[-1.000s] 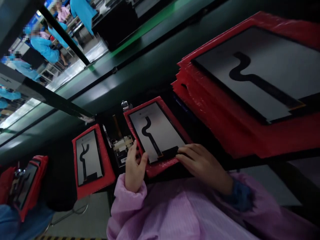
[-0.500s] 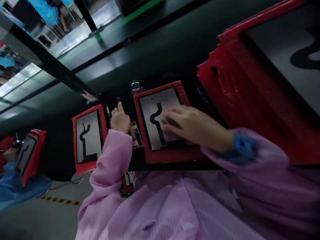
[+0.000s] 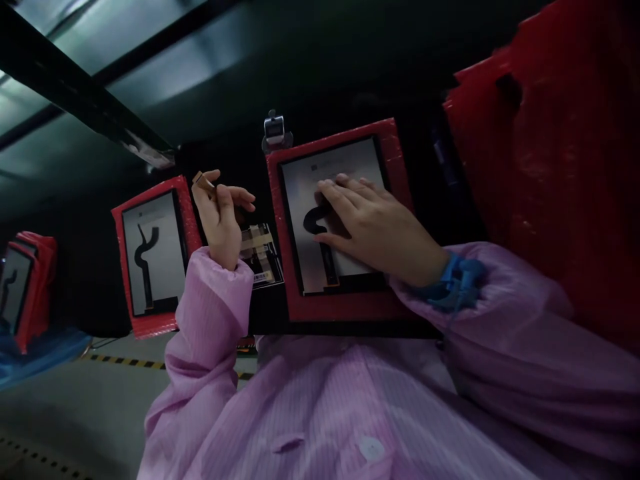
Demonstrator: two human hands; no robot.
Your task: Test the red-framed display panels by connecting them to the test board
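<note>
A red tray [image 3: 330, 308] lies in front of me with a grey display panel [image 3: 333, 180] in it, a black winding flex cable running down the panel. My right hand [image 3: 373, 223] lies flat on the panel, fingers stretched over the cable's upper bend. My left hand [image 3: 220, 213] is raised left of the tray, thumb and forefinger pinched on a small brown strip [image 3: 203, 178]. Below that hand lies a small board with labels [image 3: 260, 257].
A second red tray with a panel [image 3: 153, 257] sits to the left, another red tray [image 3: 25, 287] at the far left edge. A tall stack of red trays [image 3: 560, 167] fills the right side. A small metal clip [image 3: 275, 127] stands behind the middle tray.
My right hand slid from the panel's near edge up over the flex cable. My left hand left the tray's side, reached up and now holds a small brown strip lifted off the bench.
</note>
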